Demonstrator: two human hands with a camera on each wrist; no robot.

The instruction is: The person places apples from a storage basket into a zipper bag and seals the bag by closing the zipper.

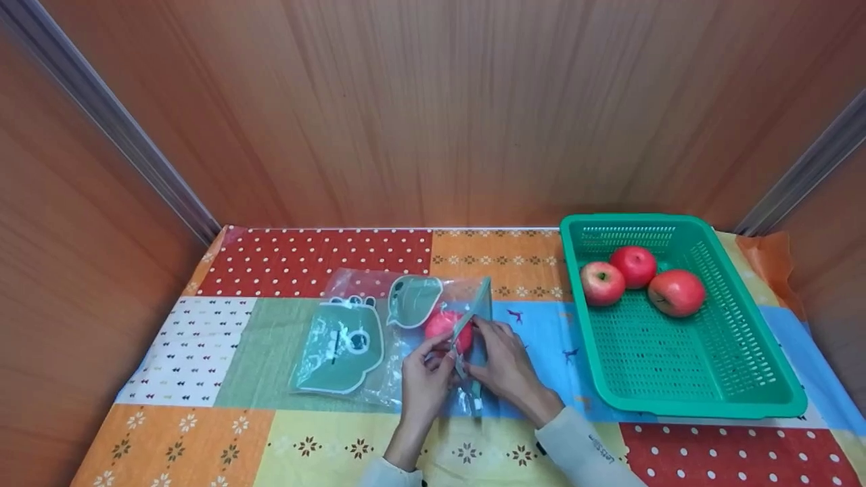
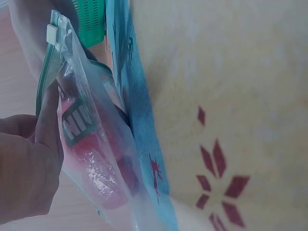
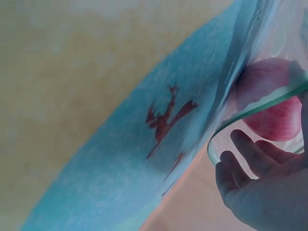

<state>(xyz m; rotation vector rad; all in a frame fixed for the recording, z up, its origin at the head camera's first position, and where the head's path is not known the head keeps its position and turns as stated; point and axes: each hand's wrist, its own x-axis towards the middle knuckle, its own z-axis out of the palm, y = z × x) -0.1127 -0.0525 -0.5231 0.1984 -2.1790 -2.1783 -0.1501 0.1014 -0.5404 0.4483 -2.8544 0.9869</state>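
Observation:
A clear zip bag [image 1: 406, 365] with a green bear print lies on the patchwork cloth, its green-edged mouth toward the right. Inside, near the mouth, is a red apple [image 1: 441, 326], seen through the plastic in both wrist views. My left hand [image 1: 426, 379] pinches the near side of the bag's mouth, thumb against the curled fingers. On the other side, my right hand [image 1: 504, 358] holds the green zip edge [image 3: 269, 104], its other fingers loosely bent beside it. A white slider [image 2: 52, 34] sits at one end of the zip in the left wrist view.
To the right stands a green plastic basket [image 1: 595, 379] with three red apples [image 1: 676, 293] toward its far end. A patchwork tablecloth [image 1: 325, 446] covers the table. Wood-grain panels [image 1: 433, 115] rise behind and at both sides.

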